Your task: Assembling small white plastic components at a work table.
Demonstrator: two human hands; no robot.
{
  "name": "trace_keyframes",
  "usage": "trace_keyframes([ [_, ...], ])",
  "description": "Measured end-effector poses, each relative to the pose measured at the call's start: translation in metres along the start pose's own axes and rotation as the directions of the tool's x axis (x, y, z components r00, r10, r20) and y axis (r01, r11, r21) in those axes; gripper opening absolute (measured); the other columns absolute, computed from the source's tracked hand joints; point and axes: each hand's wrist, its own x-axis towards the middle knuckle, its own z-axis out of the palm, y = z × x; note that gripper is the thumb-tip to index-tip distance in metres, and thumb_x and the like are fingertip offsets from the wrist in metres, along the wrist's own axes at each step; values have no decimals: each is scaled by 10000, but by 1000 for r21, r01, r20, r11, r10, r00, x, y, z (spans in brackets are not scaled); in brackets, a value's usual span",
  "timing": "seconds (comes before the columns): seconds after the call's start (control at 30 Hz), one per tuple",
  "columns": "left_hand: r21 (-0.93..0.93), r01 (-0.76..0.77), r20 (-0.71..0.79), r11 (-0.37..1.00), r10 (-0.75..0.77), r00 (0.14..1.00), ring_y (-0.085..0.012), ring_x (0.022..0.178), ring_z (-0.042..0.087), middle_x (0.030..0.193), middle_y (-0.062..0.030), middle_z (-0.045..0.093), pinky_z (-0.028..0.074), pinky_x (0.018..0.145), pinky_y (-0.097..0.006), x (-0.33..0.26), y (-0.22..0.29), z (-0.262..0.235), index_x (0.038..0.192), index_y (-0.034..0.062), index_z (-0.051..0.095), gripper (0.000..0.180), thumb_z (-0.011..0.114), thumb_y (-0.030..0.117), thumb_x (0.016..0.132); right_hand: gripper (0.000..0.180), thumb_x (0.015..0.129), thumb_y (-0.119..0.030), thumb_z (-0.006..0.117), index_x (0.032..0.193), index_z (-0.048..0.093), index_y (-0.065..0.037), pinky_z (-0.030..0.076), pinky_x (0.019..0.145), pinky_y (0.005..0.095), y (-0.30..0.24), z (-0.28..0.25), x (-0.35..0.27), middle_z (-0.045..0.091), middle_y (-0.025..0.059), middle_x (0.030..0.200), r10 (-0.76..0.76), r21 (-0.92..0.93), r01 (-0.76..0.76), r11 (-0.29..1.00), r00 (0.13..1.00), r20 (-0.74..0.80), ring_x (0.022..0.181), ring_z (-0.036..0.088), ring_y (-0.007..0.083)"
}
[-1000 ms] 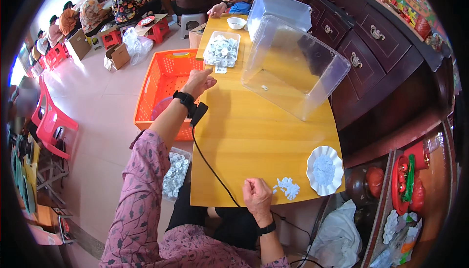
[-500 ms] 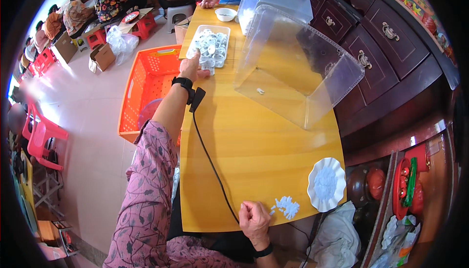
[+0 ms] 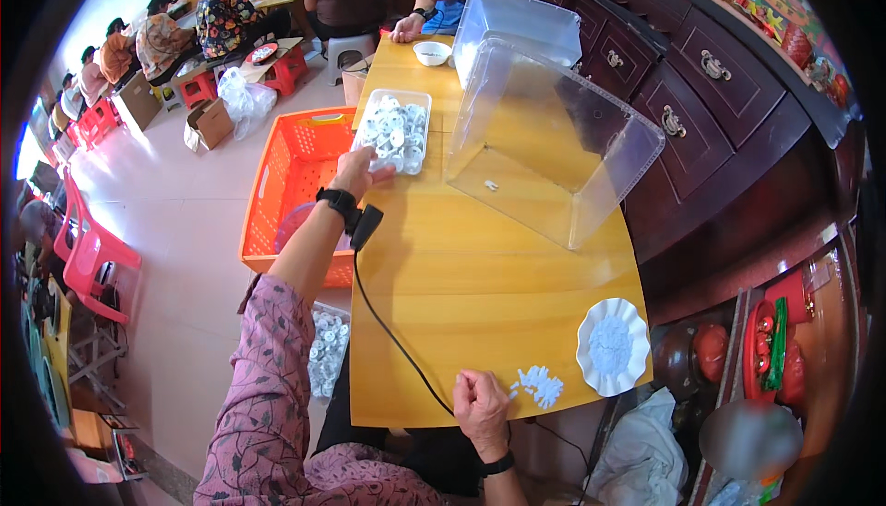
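Boxes and bags on the floor

Open brown cardboard box point(image 3: 209, 122) beside a white plastic bag point(image 3: 244, 99); another brown box point(image 3: 140, 100) farther left.

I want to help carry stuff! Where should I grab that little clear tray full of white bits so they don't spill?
Probably by the two long rims of the clear tray, one hand each side. It lies flat, shallow and brimful, so keep it level. The left hand already rests at its near corner.
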Motion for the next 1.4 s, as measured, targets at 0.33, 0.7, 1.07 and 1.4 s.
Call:
trace_keyframes([
  [0.33, -369, 413, 89, 832, -411, 907, -348, 858, 694, 1064, -195, 648, 600, 681, -407, -183, 146, 12, 1149, -82, 551, 370, 667, 137, 874, 93, 879, -59, 670, 953, 619, -36, 513, 582, 381, 21, 0, -6, 623, 131, 794, -16, 27, 17, 999, 999, -48, 639, 630, 279],
  [0.7, -484, 374, 99, 791, -375, 922, -259, 1030, 695, 1251, -138, 618, 639, 750, -349, -302, 205, 56, 1417, 12, 418, 503, 577, 105, 949, 591, 789, -190, 793, 1283, 537, 12, 521, 714, 423, 28, 3, -4, 619, 110, 809, 9, -19, -9, 1000, 1000, 2, 760, 630, 290],
  [1.07, -45, 119, -132, 992, -124, 983, -223, 908, 655, 1271, -170, 450, 616, 668, -310, -329, 198, 93, 1501, 33, 351, 674, 675, 134, 918, 927, 726, -337, 863, 1435, 405, 47, 518, 698, 425, 24, 5, -4, 619, 82, 780, 105, -126, -99, 987, 994, 41, 739, 633, 266],
  [1.4, 119, -109, -190, 987, 130, 973, -230, 1054, 599, 1229, -156, 468, 620, 709, -280, -336, 225, 117, 1474, 59, 425, 627, 704, 101, 914, 976, 696, -334, 899, 1417, 404, 99, 508, 651, 403, 17, 5, -3, 603, 62, 697, 144, -74, -144, 987, 990, -8, 664, 618, 252],
])
